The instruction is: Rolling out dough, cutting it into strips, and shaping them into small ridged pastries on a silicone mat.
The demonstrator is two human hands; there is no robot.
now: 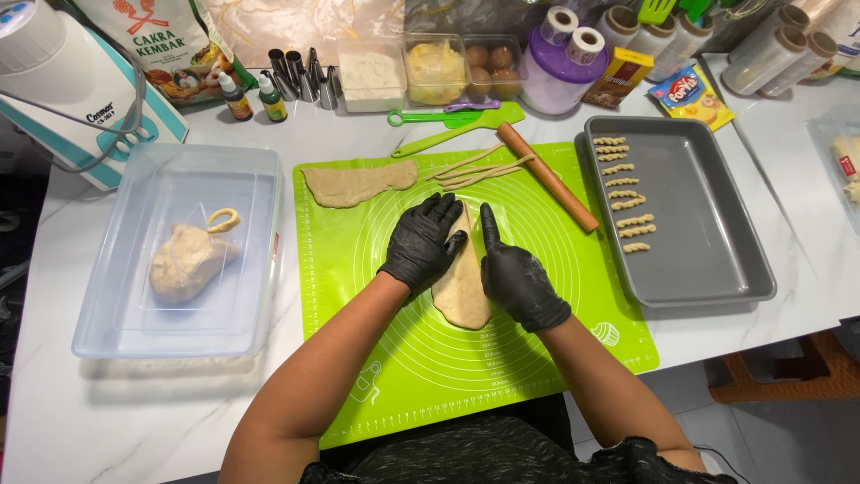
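A flattened oval of tan dough (463, 291) lies in the middle of a green silicone mat (537, 350). My left hand (421, 244), in a black glove, rests flat on the dough's left edge with fingers spread. On the dough's right edge presses my right hand (517, 276), also gloved in black, its index finger pointing away from me. A second flattened dough piece (356, 184) sits at the mat's far left, with thin dough strips (479, 170) beside it. A wooden rolling pin (546, 176) lies diagonally on the mat's far right.
A grey baking tray (708, 242) on the right holds several twisted dough pieces (624, 193). A clear plastic tub (116, 332) on the left holds a dough lump (186, 260). Green spatulas (448, 121), piping nozzles, small bottles, eggs and containers line the back. A mixer (63, 81) stands far left.
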